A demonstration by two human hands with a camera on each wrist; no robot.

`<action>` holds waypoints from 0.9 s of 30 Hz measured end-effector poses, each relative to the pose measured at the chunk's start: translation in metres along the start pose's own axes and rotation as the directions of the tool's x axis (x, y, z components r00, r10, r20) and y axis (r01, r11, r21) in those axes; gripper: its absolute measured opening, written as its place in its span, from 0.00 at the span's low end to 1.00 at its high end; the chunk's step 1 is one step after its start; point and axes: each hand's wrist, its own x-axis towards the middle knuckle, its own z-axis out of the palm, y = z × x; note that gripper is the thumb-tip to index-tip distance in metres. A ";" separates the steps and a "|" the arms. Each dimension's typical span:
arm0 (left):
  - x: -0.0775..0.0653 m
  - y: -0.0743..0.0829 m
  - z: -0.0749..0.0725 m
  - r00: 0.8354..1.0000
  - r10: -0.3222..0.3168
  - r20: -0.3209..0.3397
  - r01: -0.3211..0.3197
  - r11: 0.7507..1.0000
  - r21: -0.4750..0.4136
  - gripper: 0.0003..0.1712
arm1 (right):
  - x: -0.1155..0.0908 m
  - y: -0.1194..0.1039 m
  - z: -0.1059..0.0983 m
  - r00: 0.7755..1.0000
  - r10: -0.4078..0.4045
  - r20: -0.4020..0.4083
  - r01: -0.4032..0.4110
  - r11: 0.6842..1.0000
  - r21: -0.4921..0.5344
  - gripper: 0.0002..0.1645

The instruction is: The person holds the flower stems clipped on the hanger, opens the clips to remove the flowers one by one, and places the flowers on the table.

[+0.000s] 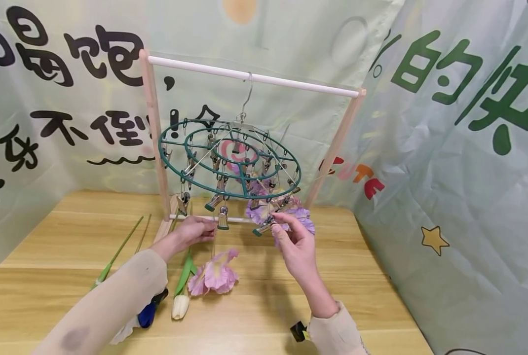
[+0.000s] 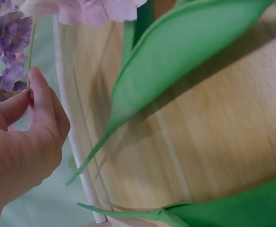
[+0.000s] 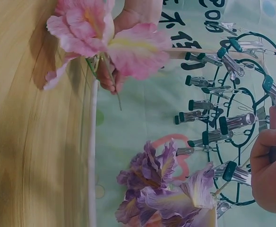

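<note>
In the head view my left hand [image 1: 193, 231] pinches the thin stem [image 2: 31, 52] of a pink artificial flower [image 1: 215, 276], whose bloom hangs downward just above the table. My right hand [image 1: 297, 246] is at the right lower side of a round green hanger [image 1: 202, 186] and pinches one of its metal clips [image 1: 264, 228] between thumb and finger. Several other clips dangle from the rings, one clip [image 1: 223, 218] hanging between my hands. Purple flowers [image 3: 176, 189] hang upside down from the hanger, behind my right hand in the head view.
A wooden stand with a white top bar [image 1: 290, 84] carries the hanger by its hook. On the table [image 1: 246, 320] lie a white tulip [image 1: 180, 306], a green stem [image 1: 122, 244] and a blue flower [image 1: 147, 314] partly behind my left sleeve. A small black object [image 1: 297, 331] lies near my right sleeve.
</note>
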 end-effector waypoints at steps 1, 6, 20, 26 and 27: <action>0.002 -0.002 0.000 1.000 -0.010 -0.003 0.010 1.000 0.000 0.23 | 0.000 0.000 0.000 1.000 -0.001 0.002 0.001 1.000 -0.002 0.15; 0.008 -0.008 0.002 0.999 -0.044 -0.018 0.043 0.999 -0.006 0.21 | 0.000 0.000 -0.001 1.000 -0.003 0.003 0.003 1.000 -0.012 0.15; 0.012 -0.013 0.005 0.997 -0.064 -0.043 0.066 0.996 0.064 0.20 | -0.001 -0.001 -0.002 1.000 0.005 -0.023 -0.006 0.999 -0.044 0.15; 0.011 -0.014 0.005 0.997 -0.061 -0.051 0.064 0.996 0.063 0.18 | -0.001 -0.001 -0.002 0.999 -0.013 -0.035 0.011 0.999 -0.047 0.15; 0.011 -0.015 0.004 0.997 -0.063 -0.052 0.066 0.996 0.066 0.18 | -0.001 -0.002 -0.002 0.999 -0.012 -0.038 0.010 0.999 -0.045 0.15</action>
